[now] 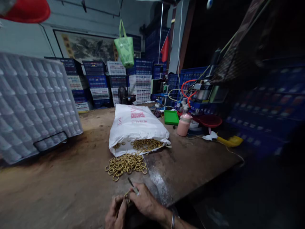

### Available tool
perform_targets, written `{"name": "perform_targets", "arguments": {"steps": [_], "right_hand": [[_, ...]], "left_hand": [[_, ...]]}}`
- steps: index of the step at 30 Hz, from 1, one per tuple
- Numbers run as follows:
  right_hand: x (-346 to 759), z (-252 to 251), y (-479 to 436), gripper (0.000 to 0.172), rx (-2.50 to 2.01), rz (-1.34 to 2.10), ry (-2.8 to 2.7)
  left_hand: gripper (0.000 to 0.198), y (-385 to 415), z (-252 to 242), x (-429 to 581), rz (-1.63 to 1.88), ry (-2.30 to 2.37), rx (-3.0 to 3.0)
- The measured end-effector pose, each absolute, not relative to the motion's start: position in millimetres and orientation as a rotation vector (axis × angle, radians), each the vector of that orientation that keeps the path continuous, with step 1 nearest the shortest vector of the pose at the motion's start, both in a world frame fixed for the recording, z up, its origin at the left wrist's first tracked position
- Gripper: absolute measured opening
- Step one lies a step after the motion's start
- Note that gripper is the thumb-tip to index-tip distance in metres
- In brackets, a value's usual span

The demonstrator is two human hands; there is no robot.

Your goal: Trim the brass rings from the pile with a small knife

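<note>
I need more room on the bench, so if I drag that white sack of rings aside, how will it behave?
Probably heavy for its size: the white sack bulges with metal rings. Its skin looks floppy, so it may sag. The open mouth would likely spill more rings.

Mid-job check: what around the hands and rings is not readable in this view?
Head view only.
- left hand: cut by the bottom edge, grip unclear.
- ring between the hands: mostly covered by right hand fingers.
- thin tool: tip blurred, too small.
- sack: cloth hides its contents beyond the mouth.
</note>
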State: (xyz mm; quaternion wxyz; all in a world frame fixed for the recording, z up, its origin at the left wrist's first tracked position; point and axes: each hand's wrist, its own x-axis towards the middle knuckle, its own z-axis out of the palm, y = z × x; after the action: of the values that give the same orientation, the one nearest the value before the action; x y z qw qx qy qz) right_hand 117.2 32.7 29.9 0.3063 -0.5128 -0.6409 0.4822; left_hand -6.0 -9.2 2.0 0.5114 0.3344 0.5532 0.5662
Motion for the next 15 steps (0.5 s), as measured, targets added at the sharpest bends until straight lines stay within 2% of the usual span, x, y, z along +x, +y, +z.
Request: {"name": "perform_targets", "arguments": {"steps": [5, 8, 11, 15], "right_hand": [[121.5, 32.3, 27.4, 0.007, -1.318, 1.25, -1.723], [124.7, 35.9, 22.7, 0.015, -1.191, 1.206, -1.806], [126.6, 38.8, 18.2, 0.013, -1.052, 1.157, -1.936], [127.2, 36.7, 16.1, 0.012, -1.087, 1.173, -1.944]], "left_hand": [[0.033, -16.2, 12.8, 2.4, 1.232, 1.251, 0.634], [0.033, -18.9, 15.0, 3.2, 1.228, 1.178, 0.513], [0.034, -20.6, 17.3, 2.3, 1.246, 1.114, 0.445], [0.035, -23.3, 21.0, 3.7, 1.278, 1.037, 0.38]]}}
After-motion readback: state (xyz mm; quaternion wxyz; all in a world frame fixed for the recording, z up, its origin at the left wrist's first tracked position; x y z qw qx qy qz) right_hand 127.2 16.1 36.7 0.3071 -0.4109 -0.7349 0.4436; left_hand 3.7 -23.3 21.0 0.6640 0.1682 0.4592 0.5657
